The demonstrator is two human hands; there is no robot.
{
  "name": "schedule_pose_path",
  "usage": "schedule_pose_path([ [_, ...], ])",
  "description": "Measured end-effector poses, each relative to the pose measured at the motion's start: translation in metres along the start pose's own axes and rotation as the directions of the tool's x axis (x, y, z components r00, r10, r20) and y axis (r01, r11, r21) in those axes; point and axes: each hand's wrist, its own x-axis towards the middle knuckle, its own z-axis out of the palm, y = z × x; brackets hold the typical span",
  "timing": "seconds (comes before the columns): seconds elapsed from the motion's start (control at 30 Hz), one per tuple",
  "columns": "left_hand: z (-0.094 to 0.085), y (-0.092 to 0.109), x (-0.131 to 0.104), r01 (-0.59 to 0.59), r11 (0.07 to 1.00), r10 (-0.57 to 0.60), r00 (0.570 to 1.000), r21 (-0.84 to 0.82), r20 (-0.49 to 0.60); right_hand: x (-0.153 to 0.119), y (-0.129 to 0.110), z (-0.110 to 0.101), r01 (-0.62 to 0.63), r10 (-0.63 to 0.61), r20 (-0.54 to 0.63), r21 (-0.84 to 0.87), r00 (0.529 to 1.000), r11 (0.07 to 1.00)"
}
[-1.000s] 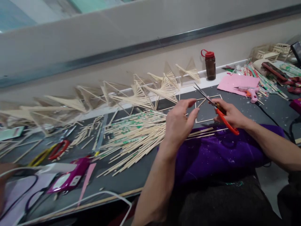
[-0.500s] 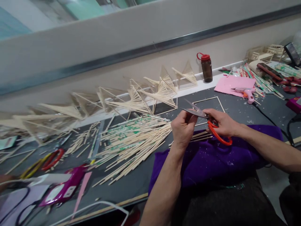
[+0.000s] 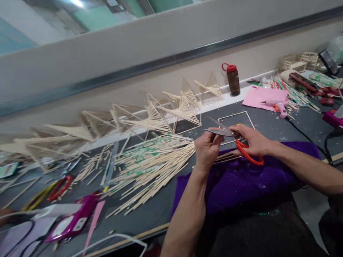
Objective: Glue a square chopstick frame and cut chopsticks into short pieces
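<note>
My right hand (image 3: 254,140) grips a pair of scissors (image 3: 248,154) with red handles, their blades parted and pointing left. My left hand (image 3: 205,149) is closed by the blades, thumb against fingers; what it pinches, if anything, is hidden. Below both hands, a few thin wooden sticks (image 3: 226,157) lie at the edge of a purple cloth (image 3: 241,187). A square stick frame (image 3: 250,119) rests on the dark table just behind my hands. To the left spreads a large pile of wooden sticks (image 3: 158,178), some in green-printed wrappers.
Twisted stick models (image 3: 158,119) line the wall. A brown bottle (image 3: 233,82) with a red lid stands behind. At right, a pink glue gun (image 3: 280,107) lies by pink foam (image 3: 264,95). Another person's hand (image 3: 5,214) shows at far left near red-and-yellow scissors (image 3: 61,187) and a magenta device (image 3: 75,219).
The view has shifted slightly. My left hand has tipped a little at the blades, and the scissors stay parted in my right hand.
</note>
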Motion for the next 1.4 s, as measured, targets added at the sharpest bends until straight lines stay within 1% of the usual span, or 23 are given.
schedule_pose_path([
  [0.13,0.001,-0.002,0.000,0.039,0.998,-0.037,0.998,-0.043,0.057,0.001,0.000,-0.001,0.037,-0.038,0.017,0.020,0.999,0.999],
  [0.23,0.001,-0.001,0.000,0.049,0.997,-0.045,0.996,-0.054,0.075,0.001,0.002,0.000,0.044,-0.044,0.015,0.044,0.999,0.998],
  [0.4,0.002,0.001,-0.001,0.053,0.998,-0.051,0.996,-0.021,0.067,-0.001,0.002,0.003,-0.001,-0.002,0.037,0.081,0.999,0.997],
  [0.5,0.002,0.002,-0.001,0.046,0.998,-0.043,0.997,-0.039,0.065,-0.002,0.000,0.002,-0.010,0.007,0.035,0.089,0.999,0.996],
  [0.63,0.003,0.001,-0.002,0.019,0.998,-0.016,0.999,-0.056,0.049,-0.001,-0.004,0.000,-0.009,0.008,0.009,0.061,1.000,0.998],
  [0.87,0.004,0.000,-0.001,0.000,0.997,0.003,0.999,-0.075,0.043,0.001,-0.003,-0.002,0.004,-0.004,0.020,0.010,1.000,1.000],
  [0.97,0.005,-0.001,0.000,0.025,0.992,-0.021,0.999,-0.121,0.036,0.001,-0.002,-0.002,0.005,-0.005,0.002,-0.009,1.000,1.000],
  [1.13,0.006,0.000,0.001,0.129,0.962,-0.119,0.991,-0.241,0.054,0.001,0.003,0.001,0.027,-0.027,-0.026,-0.016,0.999,1.000],
  [1.23,0.006,0.001,0.001,0.175,0.952,-0.167,0.985,-0.251,0.052,0.000,0.006,0.003,0.037,-0.038,-0.039,-0.035,0.999,0.999],
  [1.3,0.006,0.001,0.000,0.169,0.957,-0.162,0.986,-0.236,0.049,0.000,0.006,0.003,0.041,-0.043,-0.035,-0.049,0.998,0.998],
  [1.4,0.006,0.000,-0.001,0.123,0.972,-0.118,0.992,-0.201,0.035,0.000,0.006,0.002,0.049,-0.051,-0.033,-0.052,0.998,0.997],
])
